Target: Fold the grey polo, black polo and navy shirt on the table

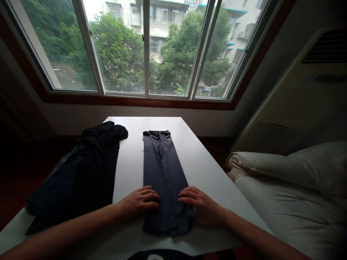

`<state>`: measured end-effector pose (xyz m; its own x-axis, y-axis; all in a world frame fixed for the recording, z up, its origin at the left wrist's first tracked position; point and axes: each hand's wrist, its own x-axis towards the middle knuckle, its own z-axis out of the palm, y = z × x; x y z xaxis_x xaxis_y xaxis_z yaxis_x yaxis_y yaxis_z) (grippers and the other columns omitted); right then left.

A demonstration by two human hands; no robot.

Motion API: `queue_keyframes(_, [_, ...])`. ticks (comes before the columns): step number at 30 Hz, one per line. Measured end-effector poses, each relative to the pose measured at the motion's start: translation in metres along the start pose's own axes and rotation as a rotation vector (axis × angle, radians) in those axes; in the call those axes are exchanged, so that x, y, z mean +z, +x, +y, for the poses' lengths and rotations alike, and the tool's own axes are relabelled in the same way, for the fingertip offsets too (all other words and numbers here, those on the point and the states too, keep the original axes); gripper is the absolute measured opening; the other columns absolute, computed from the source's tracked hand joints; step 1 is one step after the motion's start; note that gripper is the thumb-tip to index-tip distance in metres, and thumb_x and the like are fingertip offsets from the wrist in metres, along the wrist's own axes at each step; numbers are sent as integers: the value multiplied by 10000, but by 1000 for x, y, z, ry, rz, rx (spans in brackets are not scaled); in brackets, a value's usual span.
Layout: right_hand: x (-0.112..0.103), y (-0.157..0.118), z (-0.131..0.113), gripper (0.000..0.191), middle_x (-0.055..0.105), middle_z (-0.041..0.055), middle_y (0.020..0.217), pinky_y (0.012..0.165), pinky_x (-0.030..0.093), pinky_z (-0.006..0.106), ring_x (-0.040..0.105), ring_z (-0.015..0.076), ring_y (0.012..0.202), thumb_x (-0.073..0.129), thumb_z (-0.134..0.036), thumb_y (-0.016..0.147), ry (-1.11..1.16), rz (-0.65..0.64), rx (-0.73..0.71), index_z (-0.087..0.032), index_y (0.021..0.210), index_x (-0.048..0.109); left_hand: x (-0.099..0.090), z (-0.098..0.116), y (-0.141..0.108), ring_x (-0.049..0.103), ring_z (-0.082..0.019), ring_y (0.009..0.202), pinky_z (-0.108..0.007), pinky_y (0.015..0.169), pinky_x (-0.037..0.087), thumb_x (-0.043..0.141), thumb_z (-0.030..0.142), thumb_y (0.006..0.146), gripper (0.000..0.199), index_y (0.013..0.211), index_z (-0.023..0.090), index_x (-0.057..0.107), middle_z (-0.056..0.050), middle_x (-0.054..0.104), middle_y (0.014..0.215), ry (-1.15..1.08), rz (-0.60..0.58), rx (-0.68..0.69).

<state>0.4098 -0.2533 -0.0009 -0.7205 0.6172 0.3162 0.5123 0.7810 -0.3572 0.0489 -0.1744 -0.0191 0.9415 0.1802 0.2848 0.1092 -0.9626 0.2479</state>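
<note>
While your left fingers [152, 197] and right fingers [187, 195] rest extended, gripping nothing, the folded dark-grey cloth trousers [164, 173] lie under and beyond them, likely light and limp; pinch the side edges there.

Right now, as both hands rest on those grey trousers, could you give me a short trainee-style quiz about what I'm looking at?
1. Multiple choice: which half of the grey trousers do the left hand and right hand touch?
(a) the half nearer the window
(b) the half farther from the window

2. True or false: the dark clothes heap lies on the white table, to the left of the grey trousers as the person sees it.

3. Count: how many of the two hands touch the dark clothes heap?

Key: 1. b; 2. true; 3. zero.
</note>
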Motion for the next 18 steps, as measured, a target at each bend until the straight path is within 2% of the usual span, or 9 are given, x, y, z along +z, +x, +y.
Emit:
queue_keyframes(2, [1,1,-2,448,665,141,1280,1017,519,459,607,289,1189,669,-173,795,21,1,-22,-202,1240,632,1,3,4,615,-255,1299,-428,1230,391,683,245,938,412,1346,276,639,-79,660,1408,-35,11,-27])
queue_keyframes(5, [8,2,-6,184,691,103,1096,893,529,382,639,242,1017,617,-118,823,90,107,70,-216,978,610,2,11,10,607,-300,1299,-493,1242,359,752,411,884,535,1390,295,624,-92,648,1416,-66,-9,-59])
queue_keyframes(7, [10,3,-10,187,692,81,1026,839,516,354,641,226,943,607,-92,803,150,137,124,-217,940,593,0,17,13,606,-299,1309,-501,1253,336,734,397,903,478,1366,316,647,-79,653,1421,-93,-38,-50])
queue_keyframes(9, [6,3,-15,246,703,74,1010,841,507,350,647,226,940,592,-57,777,186,107,152,-215,964,619,-9,22,15,607,-286,1320,-487,1259,328,706,317,923,426,1346,332,666,-54,663,1424,-161,-83,-44])
queue_keyframes(12, [-12,2,-27,286,721,73,1003,833,512,329,667,222,946,609,-43,785,261,9,197,-212,1004,683,-38,33,17,617,-275,1320,-472,1249,350,636,236,965,408,1357,340,682,-35,687,1405,-364,-160,-81])
queue_keyframes(14, [-27,2,-39,243,729,77,999,815,522,311,683,212,925,658,-93,834,344,-72,221,-209,1038,721,-63,43,19,635,-264,1300,-438,1204,417,551,240,1022,381,1366,319,695,-50,699,1391,-556,-195,-119])
queue_keyframes(17, [-48,6,-58,144,739,89,951,792,537,295,704,199,870,694,-254,940,451,-201,203,-195,1057,755,-98,61,24,651,-271,1288,-384,1135,490,429,367,1096,422,1398,241,695,-110,699,1389,-858,-250,-125])
queue_keyframes(18, [-55,9,-65,166,738,91,917,775,540,285,707,193,841,700,-322,961,484,-246,178,-188,1037,761,-108,67,25,655,-280,1285,-373,1121,501,398,419,1104,471,1410,211,690,-132,698,1386,-940,-281,-101])
